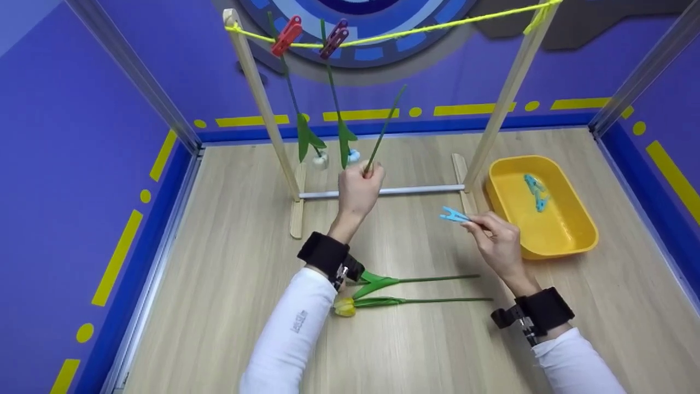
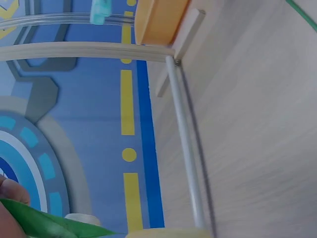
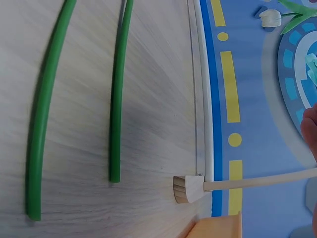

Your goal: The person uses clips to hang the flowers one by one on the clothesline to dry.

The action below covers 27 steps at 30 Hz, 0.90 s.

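Note:
My left hand grips a tulip by its green stem, which points up and slightly right. Below the fist the flower is hidden in the head view; a green leaf shows in the left wrist view. Between thumb and fingers, my right hand pinches a light blue clothespin, its forked end toward the left. From a yellow cord two tulips hang upside down, one white and one pale blue. A red clothespin and a dark purple clothespin hold their stems.
The cord runs between two wooden posts, joined low by a white bar. A yellow bin on the right contains blue clothespins. Two tulips lie on the table, one with a yellow head. Blue panels enclose the table.

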### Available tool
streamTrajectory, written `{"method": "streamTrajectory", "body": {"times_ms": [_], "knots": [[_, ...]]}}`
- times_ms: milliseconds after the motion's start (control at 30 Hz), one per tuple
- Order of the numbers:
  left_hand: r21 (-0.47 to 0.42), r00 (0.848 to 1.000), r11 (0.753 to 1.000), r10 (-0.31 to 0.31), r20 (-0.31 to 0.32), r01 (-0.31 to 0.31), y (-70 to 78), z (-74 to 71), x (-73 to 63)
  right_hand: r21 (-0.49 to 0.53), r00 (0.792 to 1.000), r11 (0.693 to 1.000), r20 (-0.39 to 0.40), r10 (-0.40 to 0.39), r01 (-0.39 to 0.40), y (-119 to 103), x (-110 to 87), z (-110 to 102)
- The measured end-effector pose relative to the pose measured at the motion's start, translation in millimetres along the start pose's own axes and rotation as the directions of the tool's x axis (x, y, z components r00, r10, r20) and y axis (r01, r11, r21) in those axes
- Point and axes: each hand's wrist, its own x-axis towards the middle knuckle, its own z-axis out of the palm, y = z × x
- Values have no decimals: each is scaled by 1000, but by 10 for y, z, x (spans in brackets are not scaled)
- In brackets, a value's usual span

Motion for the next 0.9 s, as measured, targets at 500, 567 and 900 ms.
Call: {"method": "streamTrajectory", "body": {"times_ms": [500,567,900], "knots": [[-39,994,999,10,-113,-14,191,64,304,-34,1000,999,26,14,-13,-9,12,30],[-46,993,999,15,-117,-21,211,62,349,-37,1000,999,25,17,-16,-12,19,28],[-64,994,997,-53,-92,47,299,55,504,-38,1000,999,17,13,-13,-17,39,21]]}}
